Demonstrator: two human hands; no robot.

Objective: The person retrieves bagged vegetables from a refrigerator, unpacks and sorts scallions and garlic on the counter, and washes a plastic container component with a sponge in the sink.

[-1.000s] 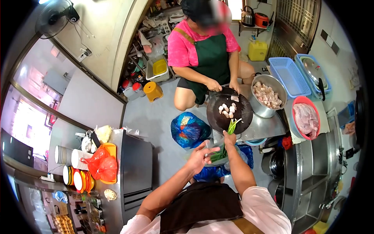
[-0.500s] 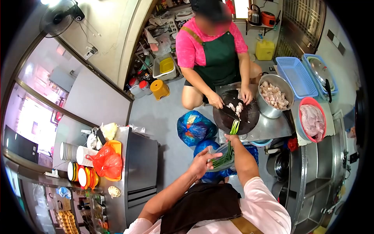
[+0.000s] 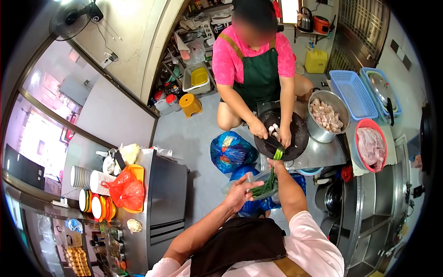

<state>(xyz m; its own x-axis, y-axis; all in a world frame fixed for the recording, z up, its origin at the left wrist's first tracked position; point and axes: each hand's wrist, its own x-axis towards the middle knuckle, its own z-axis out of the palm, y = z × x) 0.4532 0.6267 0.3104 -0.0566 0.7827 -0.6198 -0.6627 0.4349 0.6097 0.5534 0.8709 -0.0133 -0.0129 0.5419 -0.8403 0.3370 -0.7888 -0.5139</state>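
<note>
My right hand [image 3: 275,165] is closed around a bunch of green onions [image 3: 270,181]. Their pale ends reach over the round dark cutting board [image 3: 296,141], while the leafy part hangs down into a clear plastic bag [image 3: 267,190]. My left hand [image 3: 238,191] grips the bag's left side beside the leaves. Across from me, a co-worker's one hand [image 3: 258,129] holds a knife [image 3: 275,143] at the onion ends, and the other hand [image 3: 284,135] is next to them. Pale meat pieces [image 3: 273,129] lie on the board.
Right of the board stands a metal pot [image 3: 318,134] of cut meat. Beyond it are a red basin [image 3: 369,123] with a large piece of meat and a blue basket [image 3: 353,94]. Blue plastic bags [image 3: 233,152] sit on the floor. A steel counter [image 3: 154,198] runs along the left.
The co-worker's hands and knife have come down toward me to the onion ends, one hand now beside them. My hands have stayed nearly in place.
</note>
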